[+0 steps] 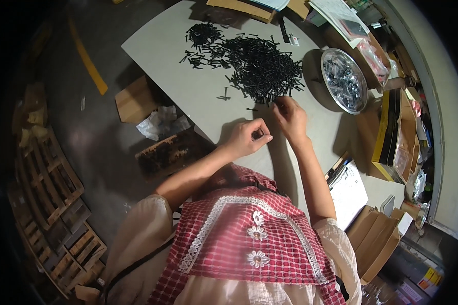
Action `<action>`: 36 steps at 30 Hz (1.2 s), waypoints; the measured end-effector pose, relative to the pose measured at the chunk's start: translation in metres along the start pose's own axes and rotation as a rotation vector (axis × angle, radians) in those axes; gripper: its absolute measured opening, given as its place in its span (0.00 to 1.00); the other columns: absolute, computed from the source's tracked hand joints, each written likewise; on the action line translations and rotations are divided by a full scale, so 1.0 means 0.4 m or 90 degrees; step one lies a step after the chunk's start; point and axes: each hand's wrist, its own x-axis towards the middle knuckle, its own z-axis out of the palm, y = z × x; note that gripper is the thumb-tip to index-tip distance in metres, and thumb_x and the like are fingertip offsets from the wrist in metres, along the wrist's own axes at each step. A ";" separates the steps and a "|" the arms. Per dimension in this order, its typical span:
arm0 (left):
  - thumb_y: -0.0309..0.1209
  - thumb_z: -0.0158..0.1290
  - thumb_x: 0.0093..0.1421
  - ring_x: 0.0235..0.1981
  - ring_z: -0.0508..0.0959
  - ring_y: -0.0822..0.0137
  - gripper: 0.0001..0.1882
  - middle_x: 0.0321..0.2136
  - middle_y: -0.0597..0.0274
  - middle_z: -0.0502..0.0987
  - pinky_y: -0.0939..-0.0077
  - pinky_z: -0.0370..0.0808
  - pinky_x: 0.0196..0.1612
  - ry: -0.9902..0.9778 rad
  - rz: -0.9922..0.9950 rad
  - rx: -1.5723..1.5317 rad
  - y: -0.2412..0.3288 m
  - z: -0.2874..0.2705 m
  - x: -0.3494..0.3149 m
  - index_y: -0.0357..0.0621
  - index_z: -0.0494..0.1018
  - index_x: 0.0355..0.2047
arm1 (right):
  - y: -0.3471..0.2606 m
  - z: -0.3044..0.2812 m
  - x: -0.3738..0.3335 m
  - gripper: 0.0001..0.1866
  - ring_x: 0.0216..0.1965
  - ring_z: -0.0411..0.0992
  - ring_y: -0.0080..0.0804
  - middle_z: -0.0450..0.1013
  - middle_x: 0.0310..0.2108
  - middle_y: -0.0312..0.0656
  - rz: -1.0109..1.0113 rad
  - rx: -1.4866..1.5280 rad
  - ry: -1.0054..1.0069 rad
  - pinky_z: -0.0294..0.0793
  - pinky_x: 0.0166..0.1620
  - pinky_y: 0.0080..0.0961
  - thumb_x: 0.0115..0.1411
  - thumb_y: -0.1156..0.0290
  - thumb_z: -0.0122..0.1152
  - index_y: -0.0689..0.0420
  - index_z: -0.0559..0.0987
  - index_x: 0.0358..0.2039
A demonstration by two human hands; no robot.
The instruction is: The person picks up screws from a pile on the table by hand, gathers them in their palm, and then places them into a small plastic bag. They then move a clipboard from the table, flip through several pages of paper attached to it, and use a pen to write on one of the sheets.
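Observation:
A big heap of black screws (264, 66) is spread over the pale table (168, 46), with a smaller cluster (203, 34) at its far left. My left hand (247, 138) is curled closed near the table's front edge, and dark screws show inside its fingers. At the near edge of the heap, my right hand (291, 117) has its fingertips drawn together. Whatever they pinch is too small to make out. A few loose screws (225, 94) lie apart, left of the heap, and a single screw (251, 109) rests between the heap and my left hand.
Right of the heap stands a round metal tray (364, 84) of small clear packets. Beyond it are a yellow-and-black carton (387, 134) and a clipboard with paper (348, 190). An open cardboard box (137, 99) sits below the table's left edge; wooden pallets (51, 178) stand farther left.

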 end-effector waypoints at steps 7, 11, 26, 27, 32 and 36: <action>0.29 0.66 0.53 0.22 0.78 0.70 0.09 0.23 0.64 0.79 0.77 0.74 0.26 -0.064 0.053 0.016 0.009 0.002 -0.003 0.42 0.74 0.26 | 0.000 0.064 0.040 0.10 0.32 0.76 0.45 0.75 0.32 0.42 -0.288 -0.183 -0.136 0.76 0.33 0.38 0.53 0.67 0.63 0.56 0.78 0.35; 0.29 0.65 0.53 0.21 0.78 0.67 0.10 0.22 0.63 0.78 0.75 0.74 0.26 -0.070 0.078 0.005 0.013 0.000 0.001 0.42 0.74 0.25 | 0.029 0.061 0.035 0.12 0.32 0.77 0.43 0.74 0.31 0.44 -0.322 -0.256 -0.162 0.77 0.32 0.37 0.51 0.65 0.64 0.57 0.78 0.34; 0.27 0.62 0.50 0.32 0.83 0.57 0.15 0.31 0.54 0.82 0.68 0.79 0.37 -0.023 0.027 -0.028 0.007 -0.002 0.000 0.39 0.75 0.39 | -0.075 -0.113 -0.112 0.17 0.46 0.74 0.46 0.73 0.47 0.46 -0.238 0.111 -0.189 0.77 0.47 0.36 0.52 0.76 0.64 0.56 0.81 0.44; 0.26 0.63 0.48 0.33 0.83 0.57 0.16 0.31 0.53 0.81 0.68 0.79 0.37 -0.037 0.015 -0.021 0.008 -0.003 -0.004 0.37 0.75 0.38 | -0.070 -0.117 -0.114 0.18 0.50 0.73 0.48 0.72 0.50 0.48 -0.252 0.097 -0.173 0.76 0.50 0.38 0.50 0.77 0.64 0.56 0.82 0.44; 0.26 0.62 0.48 0.33 0.84 0.58 0.18 0.32 0.54 0.82 0.71 0.80 0.37 -0.167 -0.038 0.051 0.012 -0.015 0.000 0.39 0.75 0.41 | -0.061 -0.116 -0.133 0.17 0.61 0.64 0.57 0.69 0.57 0.52 -0.371 -0.057 -0.180 0.67 0.62 0.46 0.43 0.77 0.64 0.59 0.82 0.38; 0.26 0.60 0.48 0.45 0.82 0.52 0.22 0.43 0.50 0.81 0.65 0.78 0.47 -0.120 0.012 0.065 0.004 -0.019 -0.011 0.39 0.76 0.47 | -0.114 -0.143 -0.163 0.17 0.61 0.64 0.54 0.69 0.57 0.51 -0.349 -0.035 -0.083 0.68 0.61 0.45 0.47 0.75 0.64 0.62 0.79 0.40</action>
